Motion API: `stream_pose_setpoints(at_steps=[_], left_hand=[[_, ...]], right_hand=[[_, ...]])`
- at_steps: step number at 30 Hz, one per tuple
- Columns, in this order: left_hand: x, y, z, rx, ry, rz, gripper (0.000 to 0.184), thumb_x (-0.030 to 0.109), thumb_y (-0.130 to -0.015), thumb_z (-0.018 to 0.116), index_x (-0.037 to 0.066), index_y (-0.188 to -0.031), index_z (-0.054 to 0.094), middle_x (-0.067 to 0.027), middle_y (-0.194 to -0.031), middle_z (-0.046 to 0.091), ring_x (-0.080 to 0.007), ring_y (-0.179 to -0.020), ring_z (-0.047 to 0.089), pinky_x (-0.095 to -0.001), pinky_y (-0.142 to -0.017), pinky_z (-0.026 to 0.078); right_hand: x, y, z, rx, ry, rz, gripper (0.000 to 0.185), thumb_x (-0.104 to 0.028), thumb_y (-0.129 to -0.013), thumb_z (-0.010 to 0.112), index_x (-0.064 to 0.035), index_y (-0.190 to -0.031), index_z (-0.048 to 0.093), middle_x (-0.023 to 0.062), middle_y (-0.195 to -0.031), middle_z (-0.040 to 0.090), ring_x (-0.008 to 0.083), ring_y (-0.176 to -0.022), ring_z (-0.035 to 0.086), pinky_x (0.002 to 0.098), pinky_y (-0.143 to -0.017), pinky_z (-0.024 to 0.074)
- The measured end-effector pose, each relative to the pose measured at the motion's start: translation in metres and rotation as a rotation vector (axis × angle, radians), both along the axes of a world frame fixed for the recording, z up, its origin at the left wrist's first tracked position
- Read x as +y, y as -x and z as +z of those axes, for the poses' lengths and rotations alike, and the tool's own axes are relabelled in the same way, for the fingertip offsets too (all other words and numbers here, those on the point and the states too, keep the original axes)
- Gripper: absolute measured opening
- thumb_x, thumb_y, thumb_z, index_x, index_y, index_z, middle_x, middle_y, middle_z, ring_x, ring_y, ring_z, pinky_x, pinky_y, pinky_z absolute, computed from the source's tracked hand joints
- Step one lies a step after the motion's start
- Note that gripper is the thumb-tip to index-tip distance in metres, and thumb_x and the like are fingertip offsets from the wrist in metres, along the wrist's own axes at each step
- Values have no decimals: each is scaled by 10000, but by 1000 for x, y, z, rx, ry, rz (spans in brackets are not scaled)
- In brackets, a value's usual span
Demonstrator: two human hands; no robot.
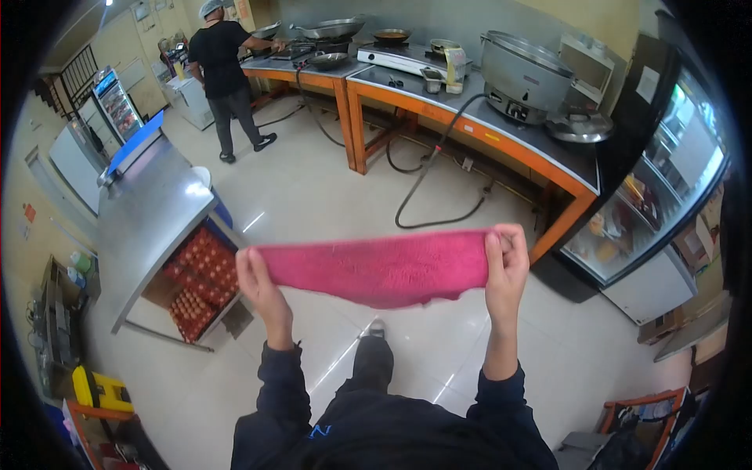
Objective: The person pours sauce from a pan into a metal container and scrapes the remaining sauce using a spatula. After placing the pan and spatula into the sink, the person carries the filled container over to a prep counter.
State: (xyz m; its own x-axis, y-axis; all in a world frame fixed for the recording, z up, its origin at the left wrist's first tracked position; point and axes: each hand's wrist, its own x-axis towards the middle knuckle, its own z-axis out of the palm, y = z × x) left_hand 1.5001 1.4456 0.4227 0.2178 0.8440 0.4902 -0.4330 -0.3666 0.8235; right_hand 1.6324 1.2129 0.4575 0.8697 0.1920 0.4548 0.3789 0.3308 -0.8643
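Observation:
A pink cloth (380, 266) is stretched out flat in front of me, above the tiled floor. My left hand (262, 291) pinches its left end, with the thumb and fingers closed on the corner. At the opposite end, my right hand (506, 266) grips the cloth between thumb and curled fingers. The upper edge is pulled nearly straight, while the lower edge sags and looks uneven. Both of my arms reach forward in dark sleeves.
A steel table (149, 227) stands at left, with trays of eggs (200, 274) beneath it. Along the far wall, an orange-framed counter (470, 129) carries a large steamer pot (525, 74) and stoves. A glass-door fridge (658, 180) is at right. Another person (223, 74) works at the far stove.

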Motion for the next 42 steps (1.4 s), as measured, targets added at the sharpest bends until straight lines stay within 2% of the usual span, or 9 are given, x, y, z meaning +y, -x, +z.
stream_pose_setpoints(at_steps=[2, 8, 11, 13, 19, 27, 29, 35, 42], left_hand=[[35, -32, -6, 65, -276, 358, 199, 202, -915, 370, 40, -827, 444, -13, -736, 419, -91, -711, 409, -217, -654, 351], [167, -148, 11, -758, -496, 83, 165, 217, -888, 339, 81, -808, 387, -55, -729, 449, -168, -602, 440, -288, -609, 389], [194, -258, -3, -468, -309, -36, 213, 277, -893, 343, 89, -810, 399, -78, -811, 447, -178, -720, 432, -297, -701, 369], [154, -328, 29, -277, -170, -607, 172, 257, -879, 378, 92, -880, 425, -127, -997, 464, -201, -879, 429, -331, -810, 343], [145, -470, 21, -237, 563, -817, 229, 299, -861, 452, 127, -919, 313, -149, -1148, 409, -110, -758, 466, -194, -586, 391], [307, -522, -69, 689, 269, -1072, 439, 249, -800, 568, 27, -1154, 432, -143, -1132, 493, -252, -1022, 494, -350, -819, 412], [349, -536, -69, -81, 1398, -1053, 485, 265, -813, 565, 1, -1192, 416, -135, -1146, 498, -217, -1001, 518, -319, -820, 421], [467, -630, -83, 511, 680, -835, 371, 217, -841, 534, -15, -1125, 480, -88, -1013, 570, -107, -876, 539, -241, -779, 428], [606, -850, -28, 396, 93, -967, 240, 103, -859, 482, -36, -1052, 509, -45, -931, 571, -78, -830, 515, -217, -732, 417]], right_hand=[[36, -25, -7, -280, 80, -173, 50, -83, -844, 488, -35, -852, 501, 1, -633, 499, 48, -521, 417, 190, -455, 327], [115, -104, 39, -775, -315, 252, 57, -76, -744, 611, -36, -775, 585, 46, -543, 478, 145, -401, 403, 259, -400, 307], [164, -157, 60, -813, 88, 202, 132, -79, -696, 655, -49, -807, 591, 16, -568, 505, 142, -427, 435, 261, -406, 314], [224, -202, 66, -722, 199, 93, 202, -122, -680, 683, -54, -841, 581, -14, -559, 477, 149, -426, 405, 252, -422, 316], [324, -346, 6, -208, 214, -16, 277, -158, -671, 697, -62, -892, 560, 24, -614, 445, 137, -517, 395, 246, -503, 339], [429, -501, -73, 244, 291, 390, 130, -113, -813, 566, -18, -787, 482, 2, -636, 506, 55, -572, 436, 198, -527, 348], [464, -531, -78, 366, 187, 423, 110, -113, -847, 521, -21, -806, 477, 2, -679, 547, 25, -605, 465, 172, -548, 370], [565, -637, -90, 475, 270, 483, 98, -126, -854, 510, -33, -836, 484, -9, -706, 557, 16, -637, 484, 154, -569, 377], [645, -812, -80, 318, 232, 178, 117, -176, -872, 484, -67, -831, 494, -45, -698, 508, 9, -633, 426, 160, -564, 329]])
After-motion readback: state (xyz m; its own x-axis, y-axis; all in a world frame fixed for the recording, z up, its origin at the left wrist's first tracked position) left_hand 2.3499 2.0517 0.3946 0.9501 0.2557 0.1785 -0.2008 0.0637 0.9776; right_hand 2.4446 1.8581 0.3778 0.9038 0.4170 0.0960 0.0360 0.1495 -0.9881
